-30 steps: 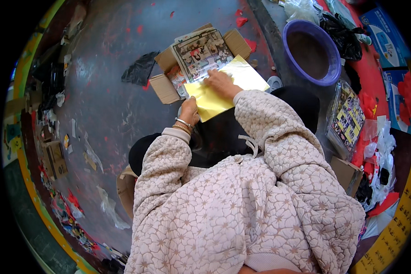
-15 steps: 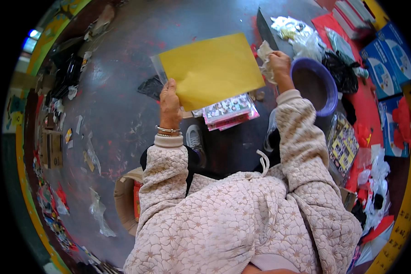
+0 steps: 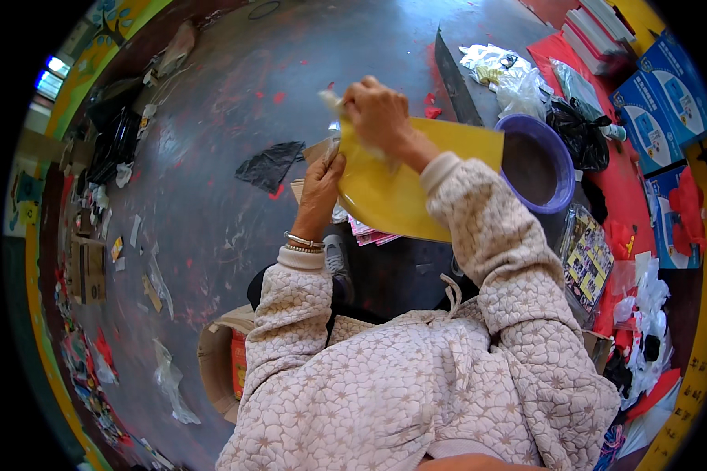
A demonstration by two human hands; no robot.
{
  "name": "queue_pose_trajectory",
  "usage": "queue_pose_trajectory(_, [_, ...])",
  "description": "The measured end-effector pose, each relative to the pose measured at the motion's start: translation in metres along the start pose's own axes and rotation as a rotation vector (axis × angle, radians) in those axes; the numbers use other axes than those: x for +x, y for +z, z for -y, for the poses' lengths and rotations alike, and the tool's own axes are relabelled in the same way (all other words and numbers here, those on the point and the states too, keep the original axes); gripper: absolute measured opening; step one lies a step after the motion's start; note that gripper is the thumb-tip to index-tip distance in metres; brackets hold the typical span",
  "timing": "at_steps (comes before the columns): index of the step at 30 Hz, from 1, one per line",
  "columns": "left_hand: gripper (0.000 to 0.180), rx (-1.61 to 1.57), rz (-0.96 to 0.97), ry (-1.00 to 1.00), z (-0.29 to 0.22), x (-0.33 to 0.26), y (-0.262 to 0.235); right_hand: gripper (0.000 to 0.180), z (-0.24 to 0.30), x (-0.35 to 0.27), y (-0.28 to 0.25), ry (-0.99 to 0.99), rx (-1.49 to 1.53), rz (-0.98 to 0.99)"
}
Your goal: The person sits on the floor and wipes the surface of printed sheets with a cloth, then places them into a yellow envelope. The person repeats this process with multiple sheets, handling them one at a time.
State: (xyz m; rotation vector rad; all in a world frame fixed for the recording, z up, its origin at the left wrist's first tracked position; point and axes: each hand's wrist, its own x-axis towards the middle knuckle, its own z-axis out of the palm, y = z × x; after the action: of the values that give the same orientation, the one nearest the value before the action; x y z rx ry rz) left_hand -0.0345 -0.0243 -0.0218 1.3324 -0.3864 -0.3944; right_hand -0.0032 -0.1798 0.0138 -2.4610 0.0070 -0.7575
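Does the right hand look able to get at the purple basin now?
Probably yes: the purple basin sits open on the right, though the right hand grips a pale wad and the yellow sheet slightly overlaps the left rim in view.

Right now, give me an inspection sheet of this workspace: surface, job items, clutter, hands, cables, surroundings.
Surface: grey floor, marked with red spots.
Job items: yellow sheet, tilted; pale wad.
Clutter: black plastic scrap, clear film.
Hands: left hand grips the sheet's left edge; right hand, over the sheet, grips the wad.
Cables: none identifiable.
Surroundings: purple basin and blue boxes at right; open carton lower left.
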Motion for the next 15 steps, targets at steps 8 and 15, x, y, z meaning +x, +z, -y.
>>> queue_pose_trajectory(8, [0.034, -0.157, -0.046, -0.099, 0.002, 0.009, -0.011, 0.017, -0.128, 0.031, -0.061, 0.626, 0.395, -0.218])
queue_pose_trajectory(15, [0.033, -0.262, -0.13, -0.18, 0.01, 0.016, -0.004, 0.016, -0.078, -0.023, -0.075, 0.476, 0.84, -0.165])
